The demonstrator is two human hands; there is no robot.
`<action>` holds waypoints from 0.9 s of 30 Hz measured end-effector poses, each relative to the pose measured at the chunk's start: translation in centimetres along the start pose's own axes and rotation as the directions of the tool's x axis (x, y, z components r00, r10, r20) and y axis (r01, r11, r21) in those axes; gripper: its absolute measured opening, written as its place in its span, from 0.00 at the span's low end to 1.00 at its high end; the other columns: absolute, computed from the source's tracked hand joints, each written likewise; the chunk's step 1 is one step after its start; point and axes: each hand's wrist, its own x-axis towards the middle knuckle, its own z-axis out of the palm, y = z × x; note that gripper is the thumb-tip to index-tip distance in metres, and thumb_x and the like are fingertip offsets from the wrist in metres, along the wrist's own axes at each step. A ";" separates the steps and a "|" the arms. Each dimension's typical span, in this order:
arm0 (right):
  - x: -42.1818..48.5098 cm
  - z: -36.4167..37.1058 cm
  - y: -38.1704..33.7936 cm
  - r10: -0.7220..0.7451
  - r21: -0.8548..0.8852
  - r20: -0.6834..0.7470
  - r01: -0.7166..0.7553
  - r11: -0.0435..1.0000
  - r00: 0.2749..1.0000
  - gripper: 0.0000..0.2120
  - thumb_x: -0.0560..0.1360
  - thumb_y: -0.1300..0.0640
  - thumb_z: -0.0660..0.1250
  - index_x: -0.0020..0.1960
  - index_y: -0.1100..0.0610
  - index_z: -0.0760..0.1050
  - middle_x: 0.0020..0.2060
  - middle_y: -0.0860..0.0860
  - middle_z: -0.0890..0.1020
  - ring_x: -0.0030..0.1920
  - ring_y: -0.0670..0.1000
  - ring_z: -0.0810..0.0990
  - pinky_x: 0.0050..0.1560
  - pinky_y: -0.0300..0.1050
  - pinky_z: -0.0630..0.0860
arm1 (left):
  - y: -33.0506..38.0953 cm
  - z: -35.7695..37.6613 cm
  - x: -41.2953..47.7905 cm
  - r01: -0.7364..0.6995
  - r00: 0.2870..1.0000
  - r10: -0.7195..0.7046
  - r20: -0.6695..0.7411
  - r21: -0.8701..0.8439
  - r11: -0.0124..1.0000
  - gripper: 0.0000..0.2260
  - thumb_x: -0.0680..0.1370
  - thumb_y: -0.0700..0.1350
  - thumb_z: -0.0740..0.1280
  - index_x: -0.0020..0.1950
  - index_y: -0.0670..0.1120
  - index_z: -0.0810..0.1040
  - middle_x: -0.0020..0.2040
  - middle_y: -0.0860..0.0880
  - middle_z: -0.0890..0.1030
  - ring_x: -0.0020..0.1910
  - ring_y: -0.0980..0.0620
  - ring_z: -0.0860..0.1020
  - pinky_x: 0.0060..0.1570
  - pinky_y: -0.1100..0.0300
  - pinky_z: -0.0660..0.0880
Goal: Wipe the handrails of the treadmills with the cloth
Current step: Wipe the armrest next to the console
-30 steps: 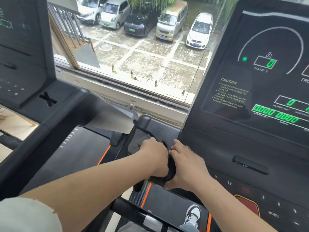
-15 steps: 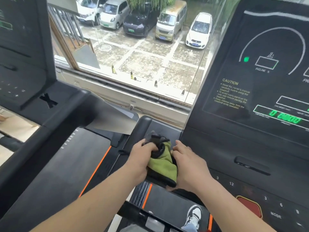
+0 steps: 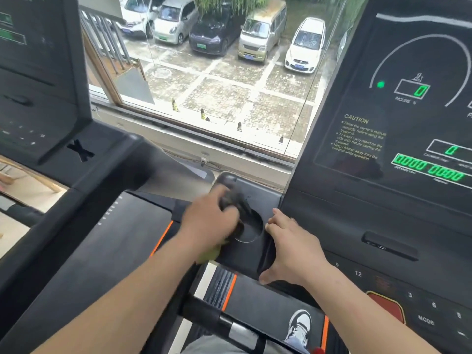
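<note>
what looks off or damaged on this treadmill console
Nothing stands out. The left hand grips the cloth at the cup holder, the right hand rests beside it, and the console display is lit, with no cracks or spills visible.

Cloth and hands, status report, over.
Left hand grips cloth, blurred, beside cup holder. Right hand open, resting on console tray. Nothing seen in the way.

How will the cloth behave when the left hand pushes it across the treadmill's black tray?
Probably floppy: the cloth is bunched inside the left hand, and a green corner hangs out below the wrist. It likely weighs little, since that one hand holds it alone. On the tray it may fold and drag rather than slide flat, so it would need steady pressure.
</note>
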 end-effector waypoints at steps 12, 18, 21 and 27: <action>0.0 -0.2 0.0 0.016 0.011 0.007 -0.017 1.000 1.000 0.53 0.54 0.32 0.81 0.74 0.48 0.68 0.80 0.42 0.56 0.80 0.47 0.57 0.73 0.45 0.66 | 2.2 4.7 -1.7 -0.161 0.969 0.076 0.236 0.364 0.917 0.08 0.74 0.55 0.63 0.45 0.52 0.70 0.50 0.50 0.80 0.54 0.46 0.76 0.46 0.53 0.70; 0.1 0.1 0.2 -0.019 0.018 -0.023 0.020 1.000 1.000 0.52 0.53 0.29 0.79 0.73 0.47 0.70 0.77 0.40 0.60 0.81 0.44 0.55 0.74 0.47 0.69 | 1.2 -0.1 -2.3 0.205 0.961 -0.254 -0.110 -0.329 0.922 0.03 0.76 0.47 0.66 0.47 0.54 0.75 0.45 0.52 0.80 0.47 0.50 0.79 0.43 0.54 0.74; 0.3 0.2 0.5 -0.030 0.029 -0.025 0.031 0.999 0.999 0.52 0.56 0.30 0.79 0.75 0.49 0.68 0.77 0.41 0.60 0.81 0.43 0.50 0.77 0.45 0.64 | 0.7 -0.3 -2.0 -0.006 0.966 -0.005 -0.257 -0.044 0.999 0.11 0.74 0.50 0.69 0.56 0.53 0.77 0.50 0.52 0.79 0.50 0.49 0.77 0.50 0.52 0.74; 0.8 0.5 0.8 -0.050 0.020 -0.032 0.051 0.998 0.998 0.51 0.59 0.32 0.78 0.76 0.51 0.67 0.79 0.42 0.60 0.82 0.42 0.45 0.79 0.42 0.53 | -1.2 5.0 1.0 -0.405 0.906 0.223 0.360 0.578 0.708 0.32 0.81 0.64 0.51 0.84 0.55 0.52 0.85 0.48 0.52 0.83 0.45 0.49 0.80 0.42 0.43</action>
